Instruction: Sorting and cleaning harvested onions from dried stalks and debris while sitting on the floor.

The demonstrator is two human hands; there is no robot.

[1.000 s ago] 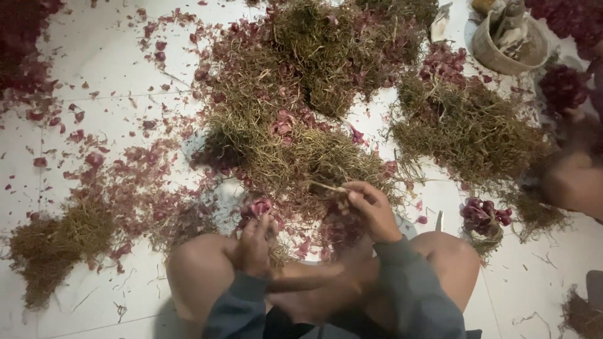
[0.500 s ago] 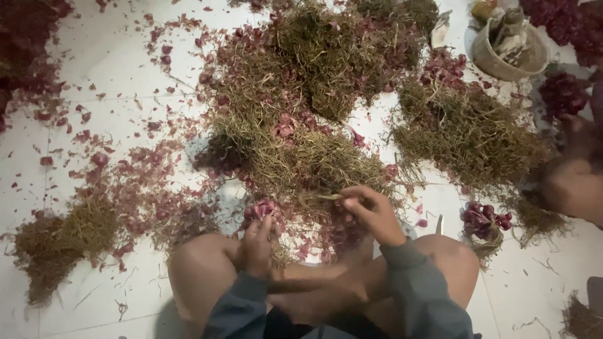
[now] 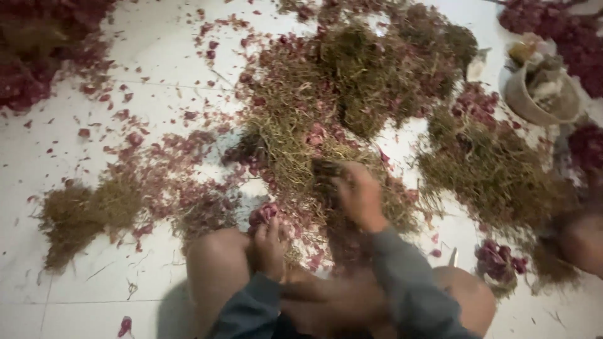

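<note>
Our left hand (image 3: pixel 270 242) rests just ahead of the left knee, fingers curled around a small cluster of red shallots (image 3: pixel 264 215) — it holds them. Our right hand (image 3: pixel 357 196) is pressed into the near edge of the big pile of dry stalks (image 3: pixel 326 125); motion blur hides the fingers, so we cannot tell whether it is closed on anything. Loose red skins (image 3: pixel 157 157) lie scattered on the white floor (image 3: pixel 81 301) to the left of the left hand. We judge the bulbs light, firm and slick-skinned — best taken around the body, not by the brittle, papery stalks, which would likely snap or slip.
</note>
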